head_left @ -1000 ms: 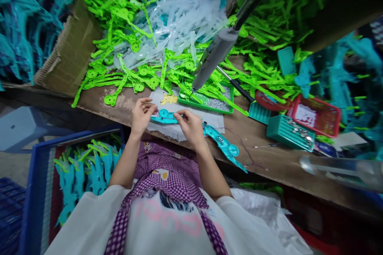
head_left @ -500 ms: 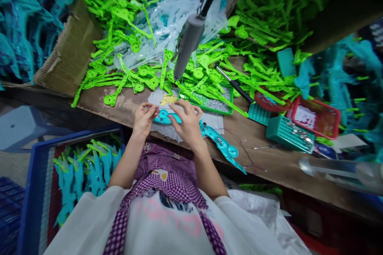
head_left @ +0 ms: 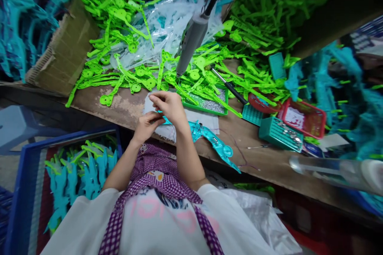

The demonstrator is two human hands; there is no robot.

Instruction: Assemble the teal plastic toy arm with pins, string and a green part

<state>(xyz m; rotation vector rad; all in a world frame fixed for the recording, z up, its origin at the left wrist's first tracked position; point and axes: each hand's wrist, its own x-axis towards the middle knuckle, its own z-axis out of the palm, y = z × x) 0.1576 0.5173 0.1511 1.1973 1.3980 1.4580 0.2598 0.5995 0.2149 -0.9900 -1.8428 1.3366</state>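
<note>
Close together over the cloth on the bench edge, my two hands work at the left end of a long turquoise plastic part (head_left: 217,145). My left hand (head_left: 147,128) has thumb and fingertips pinched beside that end; what they hold, if anything, is too small to make out. Just above it, my right hand (head_left: 170,107) is curled with fingertips pressed together, and its grip is hidden too. The right hand and wrist cover much of the turquoise part. A thin dark reddish wire (head_left: 236,147) trails over the bench from the part's right side. A whitish cloth (head_left: 209,122) lies underneath.
A grey powered screwdriver (head_left: 193,42) hangs above the bench. Behind are heaps of bright green parts (head_left: 119,75), a green tray (head_left: 209,105) of small metal pieces and a hammer (head_left: 230,85). At right are a teal basket (head_left: 281,133) and a red basket (head_left: 318,123); a blue crate (head_left: 22,191) stands left.
My right hand has moved left and turned over, its spread fingers now curled above my left hand. The yellow figure on the cloth is now hidden. The view has shifted slightly.
</note>
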